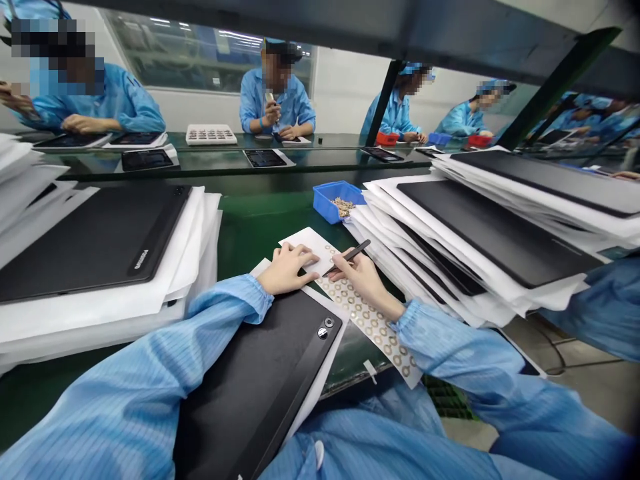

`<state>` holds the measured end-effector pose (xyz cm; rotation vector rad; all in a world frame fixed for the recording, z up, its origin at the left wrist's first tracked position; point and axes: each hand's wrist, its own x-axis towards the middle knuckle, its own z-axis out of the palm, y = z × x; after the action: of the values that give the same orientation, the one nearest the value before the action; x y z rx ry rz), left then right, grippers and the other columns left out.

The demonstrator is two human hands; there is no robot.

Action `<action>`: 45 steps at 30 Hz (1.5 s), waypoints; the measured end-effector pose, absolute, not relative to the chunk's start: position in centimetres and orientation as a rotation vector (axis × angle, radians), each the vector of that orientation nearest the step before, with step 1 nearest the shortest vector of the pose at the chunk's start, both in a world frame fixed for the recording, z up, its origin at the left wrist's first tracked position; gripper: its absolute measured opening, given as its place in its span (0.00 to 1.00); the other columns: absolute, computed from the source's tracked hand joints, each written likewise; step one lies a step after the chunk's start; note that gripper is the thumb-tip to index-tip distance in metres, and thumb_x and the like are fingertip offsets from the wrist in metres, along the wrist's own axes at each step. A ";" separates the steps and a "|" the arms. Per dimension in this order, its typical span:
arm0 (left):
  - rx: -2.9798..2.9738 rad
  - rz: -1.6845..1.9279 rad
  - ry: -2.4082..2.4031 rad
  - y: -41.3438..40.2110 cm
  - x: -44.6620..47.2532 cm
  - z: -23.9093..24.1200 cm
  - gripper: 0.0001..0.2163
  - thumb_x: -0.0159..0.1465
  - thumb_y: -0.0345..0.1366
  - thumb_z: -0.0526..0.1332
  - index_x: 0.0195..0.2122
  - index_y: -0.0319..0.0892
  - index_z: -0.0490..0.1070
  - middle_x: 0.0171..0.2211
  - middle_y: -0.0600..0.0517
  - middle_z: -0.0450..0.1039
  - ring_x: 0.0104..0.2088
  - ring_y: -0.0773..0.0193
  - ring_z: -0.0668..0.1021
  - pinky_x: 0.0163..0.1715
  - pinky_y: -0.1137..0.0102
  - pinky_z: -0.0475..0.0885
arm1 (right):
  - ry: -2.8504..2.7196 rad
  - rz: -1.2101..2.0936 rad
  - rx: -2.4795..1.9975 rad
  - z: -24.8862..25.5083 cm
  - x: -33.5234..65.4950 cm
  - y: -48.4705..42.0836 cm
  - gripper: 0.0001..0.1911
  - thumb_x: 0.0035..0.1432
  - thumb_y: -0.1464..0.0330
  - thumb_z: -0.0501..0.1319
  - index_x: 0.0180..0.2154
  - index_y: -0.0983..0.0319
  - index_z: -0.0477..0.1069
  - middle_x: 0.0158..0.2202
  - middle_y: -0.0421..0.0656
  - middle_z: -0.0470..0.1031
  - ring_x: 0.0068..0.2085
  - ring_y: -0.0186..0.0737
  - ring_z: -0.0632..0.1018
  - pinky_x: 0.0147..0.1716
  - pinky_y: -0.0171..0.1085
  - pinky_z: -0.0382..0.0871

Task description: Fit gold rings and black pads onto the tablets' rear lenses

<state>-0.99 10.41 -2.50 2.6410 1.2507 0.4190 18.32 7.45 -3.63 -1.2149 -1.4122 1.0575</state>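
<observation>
My left hand point(290, 268) lies with its fingers spread on the white upper part of a sticker sheet point(367, 310). Rows of small tan rings cover the lower part of that sheet. Dark tweezers point(361, 248) are pinched in my right hand point(363, 277), their tip pointing down at the sheet close to my left fingertips. Whether the tip holds a ring is too small to tell. Under my left forearm a black tablet back panel point(260, 373), with a camera ring near its corner, lies on white sheeting.
Black tablets interleaved with white sheets are piled at left point(95, 240) and right point(500, 227). A blue bin point(327, 208) of small tan pieces stands behind the sheet on the green table point(250, 220). Several co-workers in blue sit across the line; a white tray point(211, 135) lies there.
</observation>
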 end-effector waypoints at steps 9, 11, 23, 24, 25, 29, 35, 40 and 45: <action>2.681 0.378 1.279 10.3 -0.8 -2.4 0.18 0.63 0.45 0.54 0.52 0.48 0.67 0.54 0.47 0.64 0.47 0.48 0.63 0.43 0.55 0.60 | -1.476 0.992 -1.224 -3.8 18.2 7.4 0.17 0.53 0.55 0.62 0.30 0.63 0.65 0.23 0.43 0.76 0.25 0.40 0.79 0.27 0.36 0.74; 2.686 0.370 1.287 10.4 -0.8 -2.5 0.18 0.63 0.45 0.54 0.52 0.48 0.68 0.54 0.47 0.64 0.46 0.49 0.63 0.43 0.54 0.60 | -1.408 1.092 -1.167 -3.4 18.3 7.2 0.18 0.51 0.55 0.63 0.30 0.64 0.65 0.23 0.42 0.75 0.24 0.38 0.79 0.26 0.35 0.74; 2.648 0.637 0.803 3.8 -2.9 -1.9 0.13 0.66 0.33 0.48 0.48 0.41 0.66 0.48 0.46 0.68 0.51 0.62 0.68 0.52 0.67 0.66 | -1.352 1.617 -1.042 -2.6 18.9 2.6 0.19 0.52 0.53 0.61 0.30 0.62 0.63 0.22 0.38 0.73 0.21 0.35 0.76 0.19 0.32 0.73; 2.650 0.597 0.764 2.7 -3.2 -1.8 0.12 0.66 0.33 0.49 0.48 0.43 0.67 0.48 0.47 0.68 0.52 0.62 0.68 0.52 0.67 0.67 | -1.361 1.599 -1.044 -2.8 18.9 2.5 0.18 0.53 0.53 0.61 0.30 0.62 0.63 0.21 0.38 0.73 0.20 0.35 0.76 0.19 0.32 0.73; 2.660 0.552 0.734 1.9 -3.5 -1.8 0.12 0.66 0.33 0.50 0.49 0.45 0.67 0.49 0.48 0.68 0.53 0.61 0.68 0.53 0.65 0.67 | -1.372 1.585 -1.052 -2.9 18.9 2.5 0.18 0.54 0.54 0.60 0.30 0.62 0.63 0.20 0.38 0.72 0.20 0.35 0.76 0.19 0.33 0.73; 2.695 0.453 0.648 1.0 -3.8 -1.9 0.15 0.65 0.33 0.50 0.50 0.49 0.68 0.52 0.49 0.68 0.56 0.58 0.67 0.56 0.60 0.65 | -1.396 1.545 -1.097 -2.8 18.9 2.4 0.17 0.55 0.54 0.60 0.31 0.61 0.62 0.19 0.37 0.71 0.20 0.36 0.76 0.18 0.33 0.73; 2.740 0.477 0.616 1.4 -3.7 -2.0 0.14 0.64 0.31 0.50 0.49 0.46 0.69 0.50 0.48 0.70 0.56 0.58 0.67 0.56 0.61 0.65 | -1.400 1.518 -1.123 -2.8 18.8 2.1 0.17 0.54 0.54 0.60 0.30 0.61 0.62 0.20 0.37 0.70 0.19 0.34 0.75 0.17 0.32 0.72; 2.758 0.478 0.602 1.3 -3.7 -1.9 0.13 0.63 0.27 0.52 0.47 0.39 0.70 0.49 0.44 0.70 0.55 0.56 0.67 0.55 0.59 0.65 | -1.412 1.512 -1.140 -2.8 18.8 2.1 0.17 0.55 0.55 0.60 0.31 0.62 0.61 0.20 0.37 0.70 0.19 0.34 0.74 0.16 0.33 0.71; 2.761 0.478 0.586 1.3 -3.5 -1.7 0.12 0.64 0.26 0.52 0.46 0.36 0.70 0.49 0.43 0.69 0.54 0.55 0.67 0.55 0.58 0.64 | -1.421 1.503 -1.138 -2.8 18.8 2.2 0.18 0.55 0.54 0.60 0.31 0.62 0.61 0.20 0.38 0.70 0.19 0.35 0.74 0.16 0.33 0.71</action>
<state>-3.53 1.27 -1.68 2.7606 0.5862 0.4777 18.76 2.19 -2.82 -1.1383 -1.4208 1.5026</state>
